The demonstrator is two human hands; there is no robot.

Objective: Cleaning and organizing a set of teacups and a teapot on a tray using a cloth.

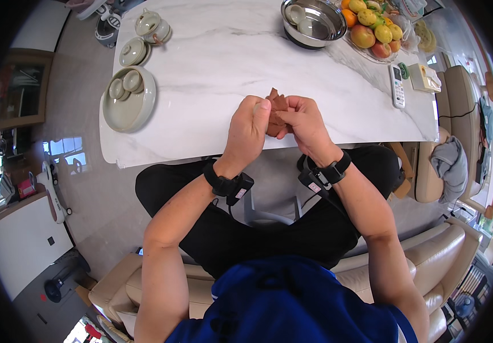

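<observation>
Over the front edge of the table, both hands meet at a reddish-brown cloth [276,115], folded and crumpled. My left hand [248,124] grips its left side with the thumb on top; a small pale patch shows under that thumb, too hidden to name. My right hand [308,122] pinches the cloth's right side between thumb and fingers. To the left, a round pale ceramic tray [128,113] holds two small teacups [132,80]. Behind it stand a lidded ceramic bowl [133,51] and a lidded teapot [150,25].
On the marble-patterned table [203,94], a steel bowl [314,42] holds small cups. To its right is a plate of fruit [375,32]. A remote control [397,85] and a tissue box [422,78] lie near the right edge. A beige sofa [435,253] is behind me.
</observation>
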